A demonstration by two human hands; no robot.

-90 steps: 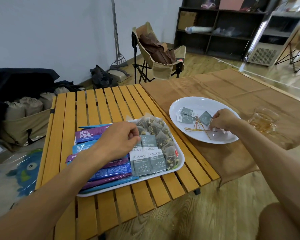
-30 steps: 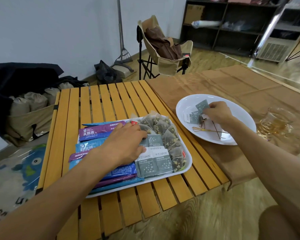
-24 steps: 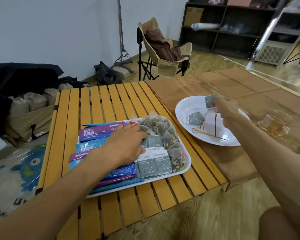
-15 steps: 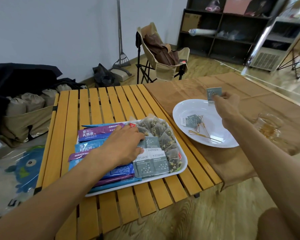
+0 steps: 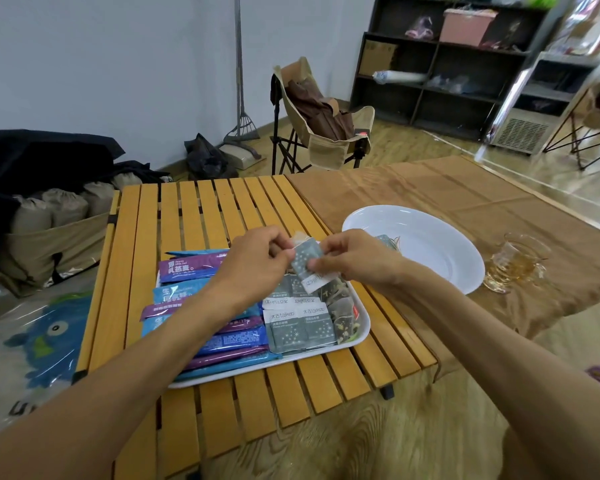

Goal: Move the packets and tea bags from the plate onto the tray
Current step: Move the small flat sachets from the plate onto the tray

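Observation:
Both hands meet above the back of the white tray. My right hand pinches a small grey-green tea packet, and my left hand grips its other edge. The tray holds purple and blue stick packets on its left, grey-green packets in front and mesh tea bags at its right. The white plate lies to the right on the brown cloth. At its near-left edge one packet with strings shows, partly hidden behind my right hand.
The tray rests on a yellow slatted table. A glass cup of tea stands just right of the plate on the brown cloth. A folding chair and dark shelves stand behind.
My right hand lifted a tea packet off the plate and carried it left over the tray. My left hand rose from the tray's packets and took hold of that packet too.

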